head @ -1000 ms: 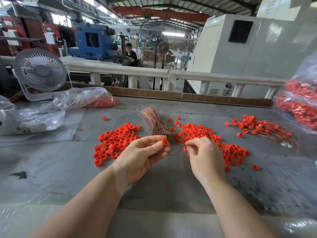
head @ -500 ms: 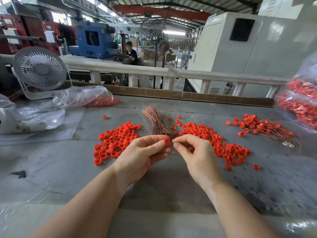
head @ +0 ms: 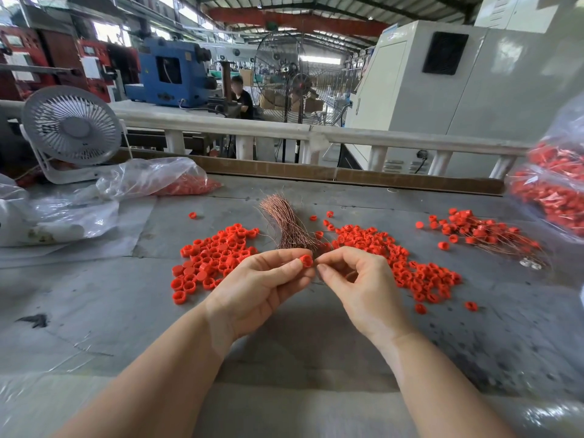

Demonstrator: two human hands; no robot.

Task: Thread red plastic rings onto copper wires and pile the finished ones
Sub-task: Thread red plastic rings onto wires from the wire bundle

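Your grey work table (head: 94,295) ends at a brown raised strip (head: 347,175) along its far edge, with a white railing (head: 395,140) just behind it; the widest bare stretch of tabletop lies near you, under and around your forearms. To the left, a small white desk fan (head: 71,128) stands by the far edge, and beside it a clear plastic bag (head: 151,177) lies on its side holding red rings. At the far right a bulging clear bag (head: 553,191) holds red rings mixed with copper wire. Loose rings lie in a left pile (head: 215,257) and a right pile (head: 395,257), with the copper wire bundle (head: 287,222) between them, and the finished pile (head: 483,232) sits well to the right. Your left hand (head: 259,289) pinches one red ring (head: 306,260) between thumb and forefinger. Your right hand (head: 357,279) has thumb and forefinger pinched together just beside that ring, other fingers curled; the wire it seems to hold is too thin to make out.
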